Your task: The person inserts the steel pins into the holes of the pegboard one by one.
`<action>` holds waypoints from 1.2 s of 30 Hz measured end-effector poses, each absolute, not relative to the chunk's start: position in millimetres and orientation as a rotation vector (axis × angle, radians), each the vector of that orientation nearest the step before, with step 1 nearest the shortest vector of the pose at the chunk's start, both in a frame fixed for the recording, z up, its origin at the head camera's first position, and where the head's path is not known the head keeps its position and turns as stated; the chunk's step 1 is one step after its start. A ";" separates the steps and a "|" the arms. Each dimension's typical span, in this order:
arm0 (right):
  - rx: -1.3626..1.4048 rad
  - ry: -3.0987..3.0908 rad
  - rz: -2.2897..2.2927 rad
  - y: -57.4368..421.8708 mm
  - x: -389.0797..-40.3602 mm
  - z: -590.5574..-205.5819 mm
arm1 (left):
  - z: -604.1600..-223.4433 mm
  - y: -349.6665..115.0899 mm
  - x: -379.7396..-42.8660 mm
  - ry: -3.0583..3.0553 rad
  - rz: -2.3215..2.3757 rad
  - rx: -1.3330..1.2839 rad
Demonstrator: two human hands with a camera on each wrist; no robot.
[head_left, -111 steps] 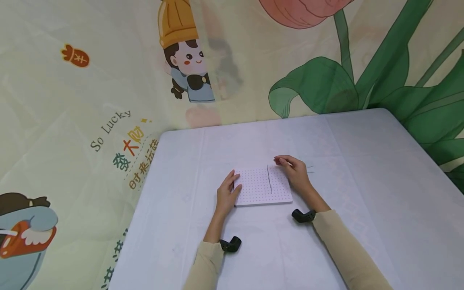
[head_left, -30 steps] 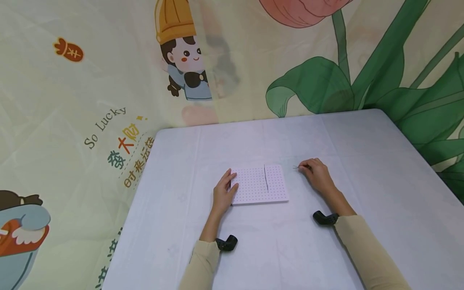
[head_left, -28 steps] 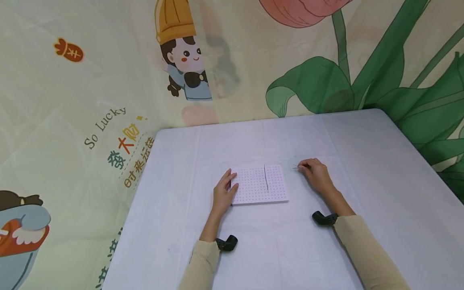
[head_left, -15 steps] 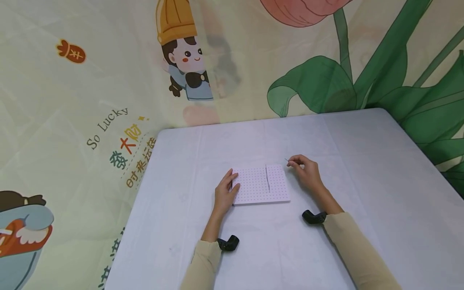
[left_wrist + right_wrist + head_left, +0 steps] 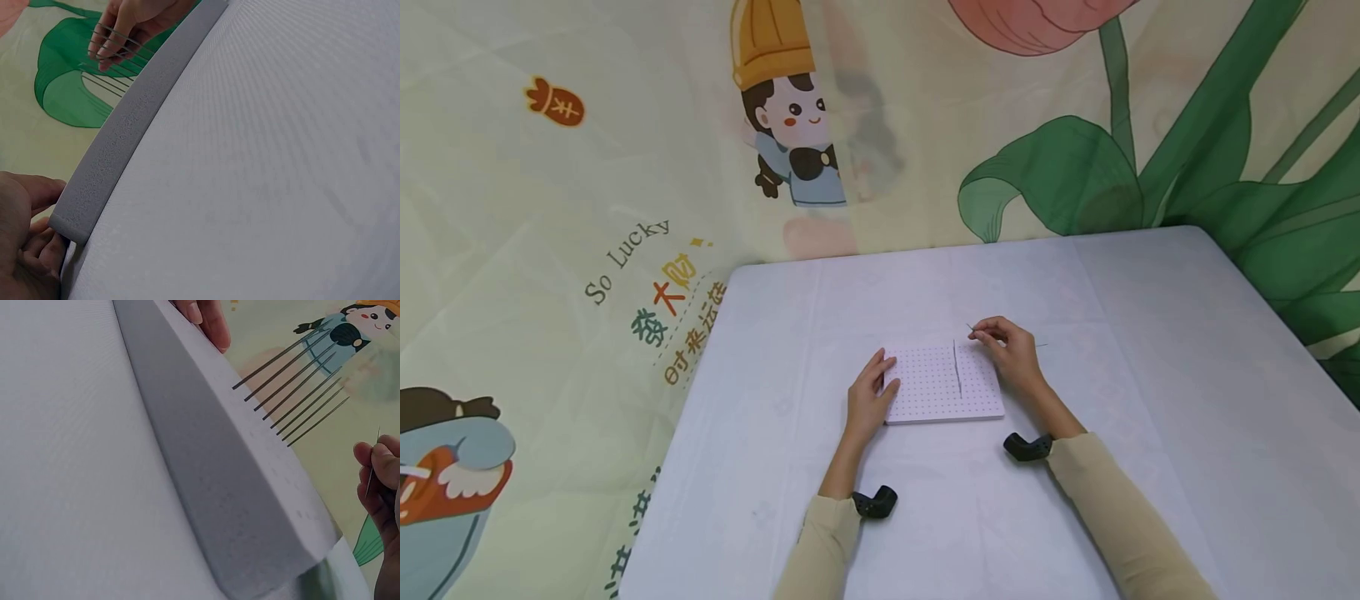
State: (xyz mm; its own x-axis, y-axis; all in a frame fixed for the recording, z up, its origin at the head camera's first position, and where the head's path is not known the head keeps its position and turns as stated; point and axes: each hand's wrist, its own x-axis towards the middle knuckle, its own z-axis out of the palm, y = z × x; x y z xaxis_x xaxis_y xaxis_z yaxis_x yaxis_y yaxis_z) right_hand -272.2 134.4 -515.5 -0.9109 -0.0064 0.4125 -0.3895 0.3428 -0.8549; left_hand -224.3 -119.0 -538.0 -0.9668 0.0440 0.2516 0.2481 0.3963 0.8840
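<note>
A white foam-like board [image 5: 917, 387] with a grid of small dots lies flat on the table. My left hand [image 5: 867, 404] holds its left end, thumb on the near side and fingers along the edge. Several thin metal pins [image 5: 281, 381] stand upright in a row on the board, toward its right side. My right hand [image 5: 1017, 357] pinches another thin pin [image 5: 373, 469] between thumb and fingertips, above the board's far right corner and clear of the standing row. In the left wrist view, the board's side [image 5: 125, 131] hides the lower ends of the pins.
One loose pin [image 5: 1041, 345] lies on the white-covered table [image 5: 1150, 367], just right of the right hand. A patterned cloth [image 5: 902, 225] hangs behind the table. Black wrist cameras [image 5: 1028, 447] sit below both hands.
The right hand reached to the loose pins right of the board, picked one up and came back left over the board's far right corner. The left hand has stayed at the board's edge.
</note>
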 end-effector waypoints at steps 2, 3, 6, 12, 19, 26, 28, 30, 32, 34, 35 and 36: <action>0.358 -2.254 1.616 131.8 -272.7 -516.4 | -538.1 -119.1 -224.4 -2.462 -1.608 -0.260; 0.369 -2.245 1.623 130.7 -273.1 -516.9 | -537.8 -119.2 -224.3 -2.458 -1.612 -0.258; 0.422 -2.201 1.652 127.9 -273.8 -517.1 | -529.7 -117.8 -220.9 -2.439 -1.624 -0.274; 0.473 -2.175 1.714 119.7 -262.0 -494.0 | -530.7 -118.4 -221.6 -2.412 -1.640 -0.299; 0.439 -2.175 1.739 114.8 -262.4 -490.4 | -537.9 -120.2 -224.8 -2.443 -1.645 -0.267; 0.462 -2.153 1.821 111.2 -265.8 -498.0 | -537.3 -119.8 -223.3 -2.437 -1.636 -0.276; 0.483 -2.173 1.802 110.5 -264.8 -499.5 | -537.0 -119.4 -222.8 -2.426 -1.641 -0.289; 0.505 -2.187 1.783 109.9 -263.7 -499.9 | -536.6 -119.0 -222.5 -2.417 -1.649 -0.300; 0.530 -2.192 1.775 109.3 -263.4 -500.2 | -536.3 -118.9 -222.5 -2.415 -1.654 -0.298; 0.552 -2.196 1.762 108.6 -264.2 -501.0 | -536.1 -119.1 -222.8 -2.416 -1.659 -0.291; 0.560 -2.199 1.755 109.0 -265.9 -504.0 | -536.3 -119.3 -223.0 -2.417 -1.661 -0.287; 0.564 -2.208 1.745 109.3 -267.9 -507.3 | -536.3 -119.5 -223.2 -2.416 -1.661 -0.286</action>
